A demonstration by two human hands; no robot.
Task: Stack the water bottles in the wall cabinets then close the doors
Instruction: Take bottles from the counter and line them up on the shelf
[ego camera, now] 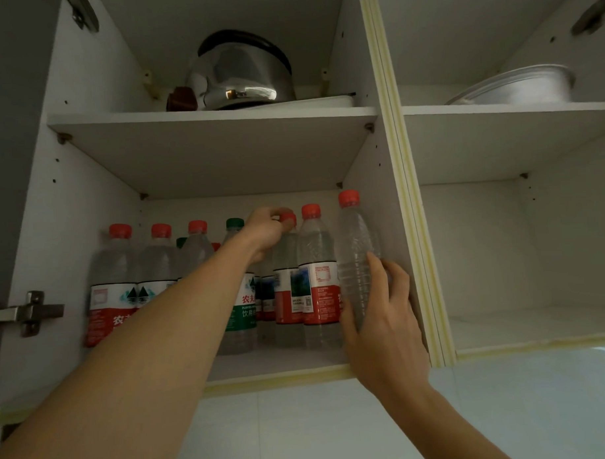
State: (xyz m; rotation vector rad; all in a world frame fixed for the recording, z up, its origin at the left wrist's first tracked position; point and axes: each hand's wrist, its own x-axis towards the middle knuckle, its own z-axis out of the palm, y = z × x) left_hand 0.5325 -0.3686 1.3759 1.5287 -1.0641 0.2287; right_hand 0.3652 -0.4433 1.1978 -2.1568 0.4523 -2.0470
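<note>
At the far left a metal door hinge (26, 312) is fixed to the side wall of the left cabinet (37, 238); on its lower shelf stands a row of water bottles, beginning with a red-capped, red-labelled bottle (112, 280), then a second red-capped bottle (158, 265) just beside it, a third (196, 246) further in, and a green-capped bottle (234, 238) with a green label behind the forearm; smaller caps show in a back row, partly hidden. The left hand (265, 235) reaches in over the front bottles, its fingers curled around the red cap of a bottle (286, 264) in the middle of the shelf, gripping it at the top; next to that stands another red-capped bottle (318, 273), touching it. Further right, the right hand (383, 315) wraps its fingers and thumb round the lower body of a clear bottle without a label (355, 248), red cap on, held upright against the cabinet's right wall at the shelf's front edge; whether its base rests on the shelf I cannot tell. On the upper shelf sit a shiny kettle (241, 77) and a small brown object (181, 98). The right cabinet (483, 240) has a metal basin (526, 86) on its upper shelf.
</note>
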